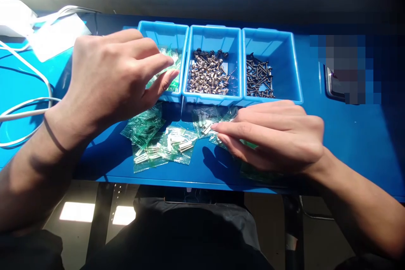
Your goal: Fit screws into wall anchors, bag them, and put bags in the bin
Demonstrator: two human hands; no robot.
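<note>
My left hand (117,71) is over the left blue bin (164,29), its thumb and forefinger slightly apart and nothing visible between them. Below the fingers, the bin holds green-tinted clear plastic packets (172,84). My right hand (272,135) is low over the table, thumb and forefinger closing at the edge of a small clear packet (205,120) with pale pieces inside. That hand partly hides this packet and others under it. Between the hands lie more packets of small hardware (180,145), and a greener packet (145,126) rests below my left hand.
The middle bin (215,29) holds silvery bolts (209,74); the right bin (268,36) holds dark screws (259,76). White cables (47,82) and a white sheet (58,36) lie at left. A phone-like device (335,86), partly blurred out, lies at right on the blue table (316,114).
</note>
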